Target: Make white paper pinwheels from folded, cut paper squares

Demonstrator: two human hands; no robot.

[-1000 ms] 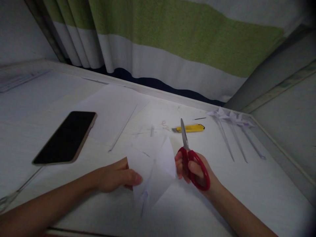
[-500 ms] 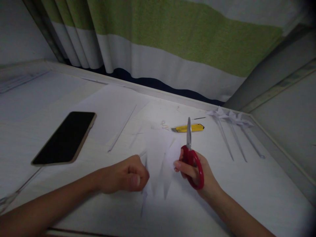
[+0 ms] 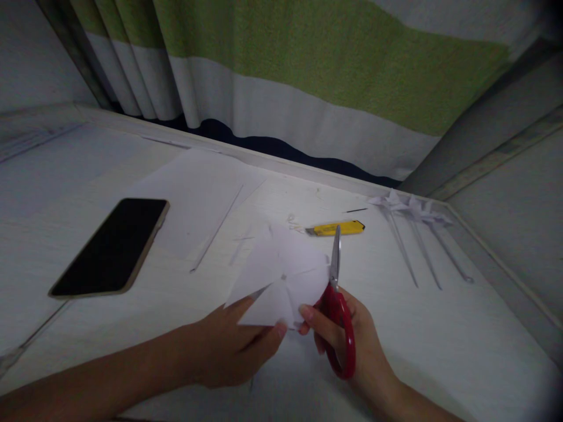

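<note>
With the yellow cutter (image 3: 338,228) taken as landmark, the white paper piece (image 3: 268,252) is held nearer to the wearer and to the cutter's left. It is slit from the left toward a small grey mark at its middle. Its near edge is grasped by the left hand (image 3: 246,346), the thumb pressed on top and other fingers hidden underneath. Its near right corner is pinched by the right hand (image 3: 347,319), in which the red-handled scissors (image 3: 335,275) are also gripped, blades together and pointed toward the cutter; whether the cutter is touched cannot be told. Well left of the cutter, a phone (image 3: 109,246) is laid, with a thin white stick (image 3: 219,227) placed between. To the cutter's right, three paper pinwheels (image 3: 413,206) on sticks are lined up. Just beyond it, a black rod (image 3: 356,210) is seen.
</note>
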